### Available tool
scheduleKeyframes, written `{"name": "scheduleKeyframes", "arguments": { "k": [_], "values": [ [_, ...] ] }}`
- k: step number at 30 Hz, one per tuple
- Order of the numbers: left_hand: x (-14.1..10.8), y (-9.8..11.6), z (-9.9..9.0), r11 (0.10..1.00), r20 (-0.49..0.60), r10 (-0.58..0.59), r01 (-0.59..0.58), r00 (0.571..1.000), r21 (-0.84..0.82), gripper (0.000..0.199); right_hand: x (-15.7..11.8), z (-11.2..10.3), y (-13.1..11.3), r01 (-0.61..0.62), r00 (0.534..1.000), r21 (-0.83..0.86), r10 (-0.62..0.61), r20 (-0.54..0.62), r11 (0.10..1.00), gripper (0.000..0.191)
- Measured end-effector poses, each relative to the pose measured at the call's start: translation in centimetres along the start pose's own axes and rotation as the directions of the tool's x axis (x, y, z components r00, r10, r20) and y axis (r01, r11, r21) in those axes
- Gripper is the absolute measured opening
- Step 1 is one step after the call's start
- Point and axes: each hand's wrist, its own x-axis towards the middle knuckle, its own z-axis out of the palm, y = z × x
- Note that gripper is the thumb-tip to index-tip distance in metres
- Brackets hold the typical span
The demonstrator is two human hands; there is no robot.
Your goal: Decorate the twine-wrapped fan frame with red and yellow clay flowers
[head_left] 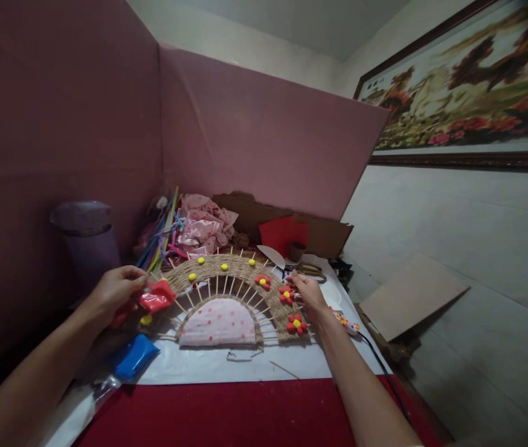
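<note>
Head camera: we're up on the person's head, facing forward and down over two bare forearms [54, 360] angling in from the bottom corners.
Red surface: closest to us here [217, 413], sliced off by the frame's lower edge.
Woven arch: almost dead centre [240, 273], within arm's reach, seen slantwise from above.
Hands: left hand [117, 288] and right hand [309, 293] both in shot, flanking that arch.
Pink panels: straight ahead and left [268, 136], blocking the deeper view.
Framed picture: high right [463, 93], tilted, running out of frame.
Ceiling: a slice up top [291, 18].
</note>
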Motion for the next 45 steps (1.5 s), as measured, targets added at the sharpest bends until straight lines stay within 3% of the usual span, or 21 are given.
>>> {"name": "scheduleKeyframes", "arguments": {
  "k": [4, 11, 14, 17, 19, 23, 28, 33, 38, 40, 42, 45],
  "values": [
    [0.1, 0.3, -0.3, 0.996, -0.036, 0.059, -0.056, 0.998, 0.062, 0.006, -0.6, 0.0, -0.1, 0.062, 0.997, -0.050, -0.064, -0.047, 0.997, 0.051],
    [-1.4, 2.4, -0.5, 0.985, 0.064, 0.136, -0.142, 0.989, 0.095, 0.012, -0.7, -0.2, -0.1, 0.195, 0.966, -0.183, -0.221, -0.137, 0.964, 0.058],
    [-2.7, 4.0, 0.7, 0.984, 0.129, 0.180, -0.177, 0.975, -0.032, 0.017, -1.2, -0.1, -0.6, 0.284, 0.904, -0.268, -0.350, -0.244, 0.920, 0.053],
    [-3.9, 4.9, 3.5, 0.964, 0.223, 0.247, -0.216, 0.943, -0.154, 0.024, -2.9, 0.8, -1.7, 0.419, 0.796, -0.360, -0.528, -0.296, 0.834, 0.039],
    [-4.6, 4.8, 5.8, 0.950, 0.287, 0.277, -0.217, 0.917, -0.224, 0.025, -4.5, 2.0, -2.4, 0.560, 0.706, -0.436, -0.681, -0.194, 0.704, 0.030],
    [-5.9, 3.3, 9.5, 0.920, 0.404, 0.343, -0.215, 0.848, -0.328, 0.023, -7.4, 5.0, -2.8, 0.689, 0.719, -0.263, -0.681, 0.136, 0.675, 0.025],
    [-6.9, 1.1, 11.2, 0.898, 0.393, 0.377, -0.228, 0.839, -0.376, 0.020, -8.9, 7.1, -1.9, 0.632, 0.772, -0.252, -0.571, 0.277, 0.733, 0.021],
    [-6.2, 0.8, 10.9, 0.884, 0.350, 0.422, -0.292, 0.837, -0.366, 0.025, -9.1, 7.4, -1.5, 0.573, 0.818, -0.251, -0.526, 0.230, 0.780, 0.015],
    [-3.6, 2.4, 9.6, 0.852, 0.319, 0.469, -0.328, 0.823, -0.407, 0.032, -8.6, 7.2, -1.0, 0.559, 0.829, -0.215, -0.537, 0.157, 0.801, 0.017],
    [-3.1, 3.8, 8.3, 0.841, 0.278, 0.475, -0.338, 0.835, -0.423, 0.033, -8.4, 7.1, -0.7, 0.563, 0.826, -0.223, -0.543, 0.149, 0.796, 0.017],
    [-3.2, 5.6, 6.3, 0.828, 0.253, 0.519, -0.406, 0.817, -0.388, 0.028, -8.4, 6.9, -0.4, 0.577, 0.816, -0.243, -0.562, 0.137, 0.780, 0.017],
    [-4.3, 7.4, 2.5, 0.863, 0.263, 0.506, -0.478, 0.822, -0.166, 0.025, -8.5, 6.6, -0.2, 0.601, 0.794, -0.283, -0.598, 0.110, 0.747, 0.017]
  ]
}}
